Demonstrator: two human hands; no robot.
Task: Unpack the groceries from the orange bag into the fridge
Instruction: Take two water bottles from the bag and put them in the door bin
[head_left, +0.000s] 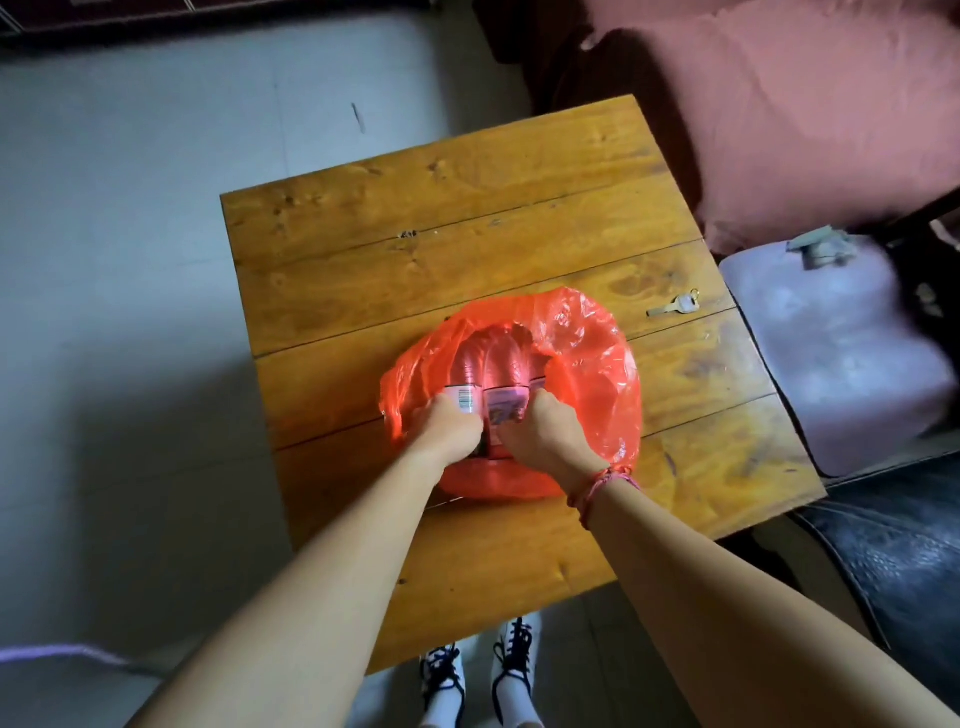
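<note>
An orange plastic bag (592, 374) lies open on a wooden table (467, 234). Inside it lie bottles side by side, their tops pointing away from me. My left hand (449, 428) is curled round the left bottle (465, 382), which shows a barcode label. My right hand (545, 434) grips a bottle on the right whose body is mostly hidden by the hand and the bag. Between them lies a middle bottle (504, 395) with a pink label. No fridge is in view.
A key (675, 305) lies on the table to the right of the bag. A pink-covered seat (805, 130) and a pale cushion (831, 353) stand close on the right. Grey floor (130, 260) spreads to the left. My shoes (478, 670) show under the table's near edge.
</note>
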